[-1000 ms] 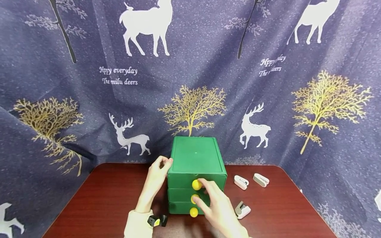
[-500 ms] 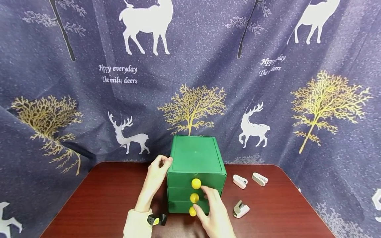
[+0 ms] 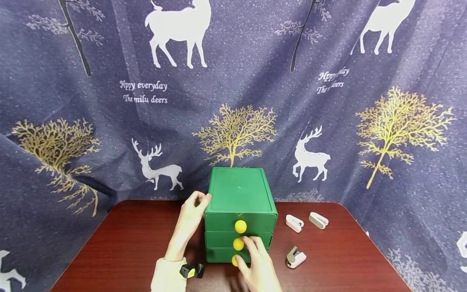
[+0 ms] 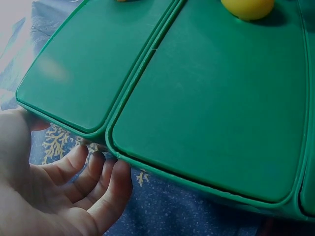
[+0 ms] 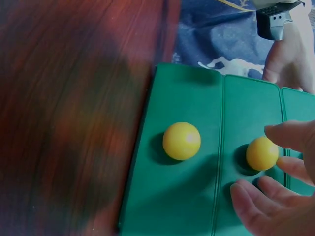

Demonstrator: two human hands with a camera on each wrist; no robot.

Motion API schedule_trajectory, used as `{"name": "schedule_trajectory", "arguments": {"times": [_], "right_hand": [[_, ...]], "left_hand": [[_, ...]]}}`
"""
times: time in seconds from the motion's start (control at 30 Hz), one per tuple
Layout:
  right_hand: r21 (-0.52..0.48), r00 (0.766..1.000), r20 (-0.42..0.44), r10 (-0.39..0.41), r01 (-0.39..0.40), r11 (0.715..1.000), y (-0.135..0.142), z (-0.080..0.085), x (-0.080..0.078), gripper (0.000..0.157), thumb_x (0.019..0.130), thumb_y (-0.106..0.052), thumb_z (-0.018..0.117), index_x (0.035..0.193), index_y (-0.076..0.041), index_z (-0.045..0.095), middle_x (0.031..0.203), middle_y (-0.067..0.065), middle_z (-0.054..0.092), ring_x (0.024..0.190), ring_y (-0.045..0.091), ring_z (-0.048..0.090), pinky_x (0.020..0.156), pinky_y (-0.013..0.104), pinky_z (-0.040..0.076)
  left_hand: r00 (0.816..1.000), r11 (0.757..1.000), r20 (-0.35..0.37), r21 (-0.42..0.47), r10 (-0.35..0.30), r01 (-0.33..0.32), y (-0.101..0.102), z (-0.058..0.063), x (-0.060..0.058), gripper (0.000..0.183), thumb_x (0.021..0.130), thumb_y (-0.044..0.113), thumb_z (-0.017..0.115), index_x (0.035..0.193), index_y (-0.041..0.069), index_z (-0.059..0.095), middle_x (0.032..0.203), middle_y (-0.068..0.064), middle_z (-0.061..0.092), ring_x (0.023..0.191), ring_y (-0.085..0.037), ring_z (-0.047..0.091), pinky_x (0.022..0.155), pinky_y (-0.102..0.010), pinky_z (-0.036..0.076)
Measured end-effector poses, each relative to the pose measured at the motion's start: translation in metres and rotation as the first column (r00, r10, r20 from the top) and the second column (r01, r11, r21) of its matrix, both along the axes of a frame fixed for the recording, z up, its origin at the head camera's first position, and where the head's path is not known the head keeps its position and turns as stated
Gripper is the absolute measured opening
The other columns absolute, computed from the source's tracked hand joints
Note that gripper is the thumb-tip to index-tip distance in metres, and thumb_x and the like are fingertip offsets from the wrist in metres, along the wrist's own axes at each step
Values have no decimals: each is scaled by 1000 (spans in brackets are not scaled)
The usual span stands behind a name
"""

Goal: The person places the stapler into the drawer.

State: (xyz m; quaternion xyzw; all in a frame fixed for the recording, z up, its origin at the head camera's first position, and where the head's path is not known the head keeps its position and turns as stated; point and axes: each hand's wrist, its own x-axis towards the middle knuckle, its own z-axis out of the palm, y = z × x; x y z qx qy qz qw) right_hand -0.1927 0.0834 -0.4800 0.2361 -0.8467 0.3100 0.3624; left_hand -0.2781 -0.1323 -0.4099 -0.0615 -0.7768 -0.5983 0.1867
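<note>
Green drawer unit (image 3: 238, 190), centred on the worktop (image 3: 146, 243), with its front facing the person. Nearest is the right hand (image 3: 258, 264), partly spread, thumb and fingers bent about the middle knob (image 5: 262, 153); no firm grip is evident, and contact cannot be confirmed. Bottom knob (image 5: 181, 141) lies below it, top knob (image 3: 240, 226) above. Each round knob appears hard and smooth, so it may slip; take hold around its widest part and pull straight. All three drawer fronts sit flush. The housing looks like stiff, light plastic, likely to slide under a pull; brace one side wall. Left hand (image 3: 192, 211) has fingers loosely bent, fingertips at the left side wall, enclosing nothing. To the right lies one white stapler-like item (image 3: 300, 258); two similar items (image 3: 294, 223) lie farther back, before the printed cloth (image 3: 233, 81).
</note>
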Motion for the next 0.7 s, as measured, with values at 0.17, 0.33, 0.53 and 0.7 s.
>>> {"name": "schedule_trajectory", "arguments": {"times": [0.17,0.33,0.53,0.7], "right_hand": [[-3,1000,4,-3,3,1000,-1,-1,-4,47,70,-5,83,113,-8,63,101,-4,57,80,10,59,68,23,50],[72,997,-30,-68,70,995,-3,1,-8,40,72,-11,84,106,-16,64,89,-8,57,66,12,59,53,28,48],[139,998,-31,-63,67,988,0,0,-12,35,74,-17,83,102,-21,62,75,-10,55,52,9,51,43,30,40],[140,999,-26,-31,34,990,4,-2,-16,33,76,-18,82,101,-21,62,72,-13,52,54,0,43,44,24,37]], "left_hand": [[1000,1000,-1,-2,4,-4,0,0,0,26,95,38,64,88,14,59,72,-1,52,62,-18,54,58,-28,47],[1000,1000,3,-5,8,-8,0,0,1,25,95,38,64,88,14,59,72,-1,52,62,-18,53,58,-28,46],[1000,1000,5,-7,16,-16,0,-1,2,24,95,36,64,87,14,59,71,-1,52,62,-17,53,59,-27,46],[1000,1000,-2,-9,12,-12,1,0,2,25,95,38,64,88,14,59,72,-1,53,62,-18,54,59,-28,47]]}}
